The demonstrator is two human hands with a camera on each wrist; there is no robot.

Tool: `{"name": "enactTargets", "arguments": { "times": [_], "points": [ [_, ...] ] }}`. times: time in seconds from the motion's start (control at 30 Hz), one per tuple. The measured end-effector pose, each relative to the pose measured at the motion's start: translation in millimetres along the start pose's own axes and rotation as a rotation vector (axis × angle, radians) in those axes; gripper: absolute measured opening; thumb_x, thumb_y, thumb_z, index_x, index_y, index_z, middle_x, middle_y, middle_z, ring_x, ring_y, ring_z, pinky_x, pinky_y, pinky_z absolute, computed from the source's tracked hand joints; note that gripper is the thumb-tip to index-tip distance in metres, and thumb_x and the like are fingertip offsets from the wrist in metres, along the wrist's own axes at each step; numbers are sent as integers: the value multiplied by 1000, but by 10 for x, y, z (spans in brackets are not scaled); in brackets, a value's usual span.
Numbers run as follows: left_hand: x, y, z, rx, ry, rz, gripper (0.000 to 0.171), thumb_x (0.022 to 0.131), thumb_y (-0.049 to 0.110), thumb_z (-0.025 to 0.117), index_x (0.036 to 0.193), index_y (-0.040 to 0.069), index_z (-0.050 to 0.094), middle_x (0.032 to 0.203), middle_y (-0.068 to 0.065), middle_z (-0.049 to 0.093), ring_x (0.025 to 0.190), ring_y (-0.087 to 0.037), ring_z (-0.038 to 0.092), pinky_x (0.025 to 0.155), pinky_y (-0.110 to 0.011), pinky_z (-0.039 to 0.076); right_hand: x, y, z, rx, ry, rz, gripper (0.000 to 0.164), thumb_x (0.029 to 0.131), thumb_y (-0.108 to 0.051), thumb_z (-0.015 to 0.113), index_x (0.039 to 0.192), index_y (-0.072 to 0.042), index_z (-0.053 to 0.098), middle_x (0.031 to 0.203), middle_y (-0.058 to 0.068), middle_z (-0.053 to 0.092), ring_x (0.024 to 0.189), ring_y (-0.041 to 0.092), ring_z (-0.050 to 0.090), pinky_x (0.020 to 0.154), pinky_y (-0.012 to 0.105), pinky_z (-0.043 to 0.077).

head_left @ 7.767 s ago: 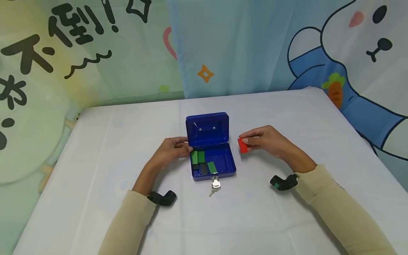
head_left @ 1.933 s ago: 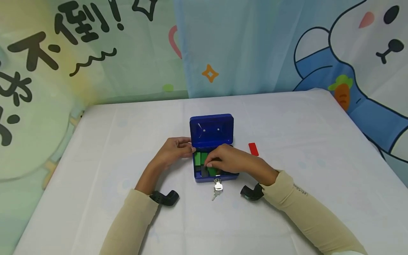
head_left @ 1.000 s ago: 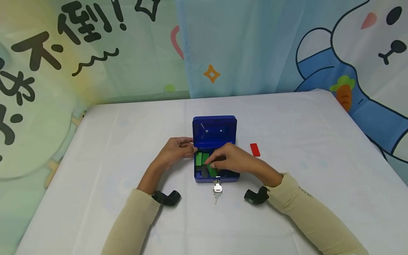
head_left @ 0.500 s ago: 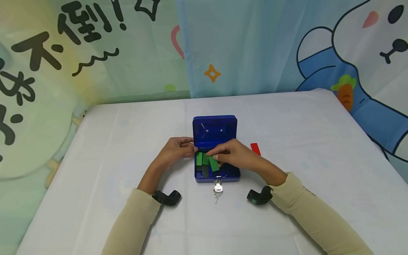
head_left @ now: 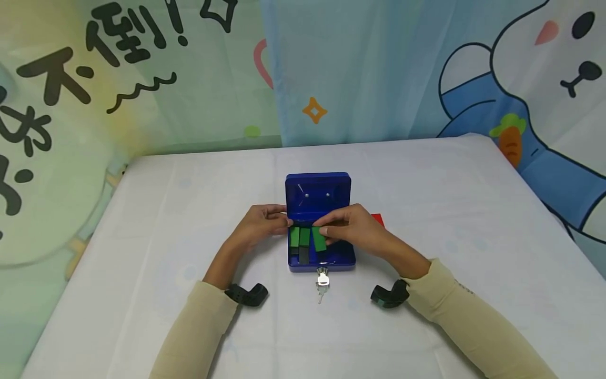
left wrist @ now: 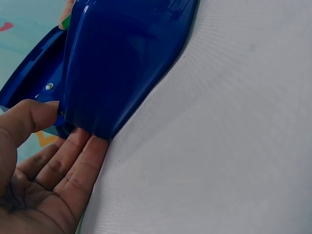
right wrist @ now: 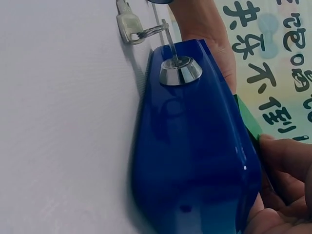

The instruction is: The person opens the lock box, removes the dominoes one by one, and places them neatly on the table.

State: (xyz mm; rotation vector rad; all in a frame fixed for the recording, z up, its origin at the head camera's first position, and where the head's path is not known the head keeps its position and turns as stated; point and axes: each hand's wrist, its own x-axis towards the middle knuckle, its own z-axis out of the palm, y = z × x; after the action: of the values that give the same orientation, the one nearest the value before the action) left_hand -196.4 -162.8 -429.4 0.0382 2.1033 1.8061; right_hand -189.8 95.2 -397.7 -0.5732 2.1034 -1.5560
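A blue cash box stands with its lid raised. My left hand grips its back left corner; in the left wrist view the thumb is at the rim and the fingers press the outer side. My right hand pinches a green block between thumb and fingertips over the box's middle. That green block shows above the rim in the right wrist view. Two more green blocks lie side by side at the box's left, with dark pieces in front of them.
A red block lies on the white-covered table right of the box, partly behind my right hand. Keys hang from the lock on the box's front. A printed curtain hangs behind the table.
My right hand put the red block down on the table, reached into the box, took a green block and raised it, moving slightly right and back. My left hand has stayed at the box's corner.
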Motion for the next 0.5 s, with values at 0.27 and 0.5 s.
{"name": "enactTargets", "arguments": {
  "times": [0.27,0.5],
  "points": [
    [1,8,3,-11,-5,-9,51,86,11,70,132,-2,55,113,-13,68,99,-24,68,87,-33,54,-23,33,-40,47,12,23,22,93,-4,64,113,6,68,110,17,68,82,28,70,78,38,58],
    [11,-4,-1,-1,-2,-15,50,87,13,70,132,-2,55,112,-12,69,97,-24,69,87,-33,54,-33,119,-109,41,29,28,23,94,-7,64,113,4,69,109,16,68,82,28,70,79,36,57]
  ]
}}
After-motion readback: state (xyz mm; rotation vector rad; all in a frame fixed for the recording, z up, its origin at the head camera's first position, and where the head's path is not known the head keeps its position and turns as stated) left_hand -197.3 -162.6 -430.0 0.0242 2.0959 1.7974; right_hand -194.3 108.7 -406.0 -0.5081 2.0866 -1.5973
